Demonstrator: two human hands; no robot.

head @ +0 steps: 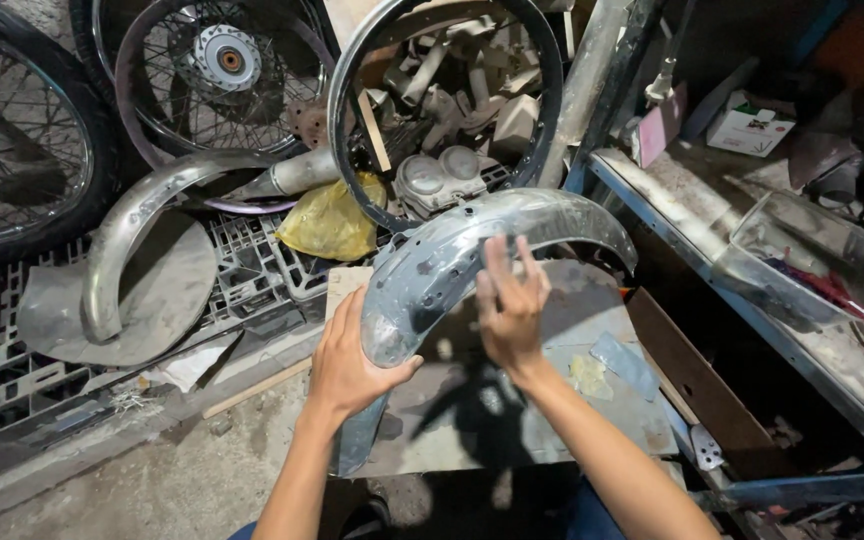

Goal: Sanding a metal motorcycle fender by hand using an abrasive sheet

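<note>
Bare grey metal, dull and spotted with small holes: a curved fender (452, 265) held up over a flat board (562, 400) on the floor. The left hand (350, 362) grips the fender's lower edge from beneath, thumb over the rim, taking its weight, so that the arch stands tilted with its hollow side toward the person. The right hand (512, 305) lies open against the inner face, fingers spread and not closed on anything, apparently steadying or feeling the surface. The fender's far end arcs right and down; its near end hangs below the left hand. Its skin looks scuffed, with patchy sheen. Behind stand a bare rim (442, 110), spoked wheels (222, 70), a second fender (137, 240) on a crate (262, 265), and a yellow bag (330, 222).
</note>
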